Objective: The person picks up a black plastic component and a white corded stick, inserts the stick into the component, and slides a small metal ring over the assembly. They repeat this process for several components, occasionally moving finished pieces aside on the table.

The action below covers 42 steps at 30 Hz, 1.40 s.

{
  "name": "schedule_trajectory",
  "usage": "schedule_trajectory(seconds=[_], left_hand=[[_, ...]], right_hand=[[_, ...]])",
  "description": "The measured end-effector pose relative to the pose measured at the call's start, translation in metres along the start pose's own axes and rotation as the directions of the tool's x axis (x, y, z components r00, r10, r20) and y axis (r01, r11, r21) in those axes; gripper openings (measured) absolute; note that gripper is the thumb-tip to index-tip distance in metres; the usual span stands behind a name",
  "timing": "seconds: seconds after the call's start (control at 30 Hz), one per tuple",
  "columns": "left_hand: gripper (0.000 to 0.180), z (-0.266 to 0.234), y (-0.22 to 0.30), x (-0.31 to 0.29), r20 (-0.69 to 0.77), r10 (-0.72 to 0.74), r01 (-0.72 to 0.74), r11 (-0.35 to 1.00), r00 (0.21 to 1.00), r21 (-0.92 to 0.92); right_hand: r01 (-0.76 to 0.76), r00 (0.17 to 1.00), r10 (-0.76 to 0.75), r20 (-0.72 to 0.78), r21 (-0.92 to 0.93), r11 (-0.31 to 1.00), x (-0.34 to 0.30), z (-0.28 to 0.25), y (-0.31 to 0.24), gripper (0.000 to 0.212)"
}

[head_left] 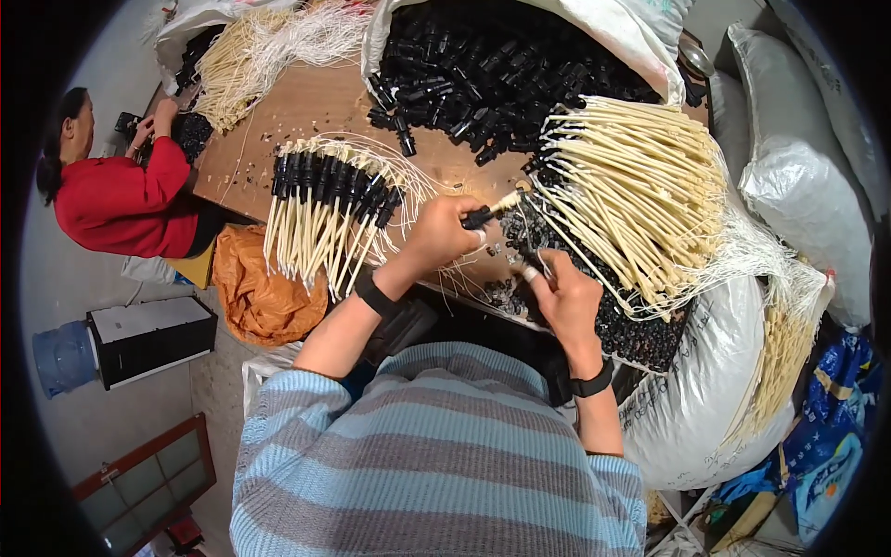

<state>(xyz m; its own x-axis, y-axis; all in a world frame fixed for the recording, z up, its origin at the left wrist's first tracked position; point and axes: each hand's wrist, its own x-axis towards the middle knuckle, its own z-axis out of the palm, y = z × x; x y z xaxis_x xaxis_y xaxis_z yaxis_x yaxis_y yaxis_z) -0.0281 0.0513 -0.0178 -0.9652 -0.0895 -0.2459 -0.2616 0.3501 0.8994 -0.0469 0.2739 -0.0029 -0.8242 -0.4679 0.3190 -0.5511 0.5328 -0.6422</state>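
Observation:
My left hand (440, 230) is closed around a small black plastic fitting (478, 218), with a cream-coloured sleeved end poking out of it toward the right. Close by, my right hand (568, 302) is pinched beside a pile of small dark parts (509, 295) on the table; what its fingertips hold is too small to make out. Right of the hands lies a thick fan of cream sleeved wires (640, 186), their thin white tails trailing to the right. On the left, a row of black fittings (320, 181) with cream wires through them hangs over the table's edge.
Beyond my hands, a white sack (374, 42) spills black fittings onto the brown table (278, 97). A person in red (125, 200) works at the far left. An orange bag (260, 288) sits below the table's left edge; stuffed white sacks (710, 390) crowd the right.

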Motion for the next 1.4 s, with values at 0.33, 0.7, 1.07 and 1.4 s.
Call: schedule_trajectory(seconds=[0.33, 0.7, 1.07, 1.4], left_hand=[[0.025, 0.021, 0.019, -0.005, 0.150, 0.115, -0.081, 0.974, 0.982, -0.211], [0.037, 0.018, 0.004, -0.010, 0.073, 0.463, -0.452, 0.798, 0.883, 0.398], [0.030, 0.020, 0.016, -0.014, 0.170, 0.411, -0.445, 0.821, 0.895, 0.357], [0.030, 0.020, 0.005, -0.011, 0.119, 0.477, -0.483, 0.784, 0.871, 0.389]], right_hand=[[-0.125, 0.989, 0.109, 0.096, 0.184, 0.975, -0.004, 0.000, -0.009, 0.016], [0.000, 0.999, -0.001, -0.038, -0.022, 1.000, 0.004, 0.003, 0.001, 0.010], [-0.098, 0.995, 0.096, 0.029, 0.113, 0.989, -0.001, 0.011, 0.000, 0.011], [0.159, 0.984, -0.147, 0.098, -0.126, 0.979, -0.002, 0.002, 0.002, 0.016]])
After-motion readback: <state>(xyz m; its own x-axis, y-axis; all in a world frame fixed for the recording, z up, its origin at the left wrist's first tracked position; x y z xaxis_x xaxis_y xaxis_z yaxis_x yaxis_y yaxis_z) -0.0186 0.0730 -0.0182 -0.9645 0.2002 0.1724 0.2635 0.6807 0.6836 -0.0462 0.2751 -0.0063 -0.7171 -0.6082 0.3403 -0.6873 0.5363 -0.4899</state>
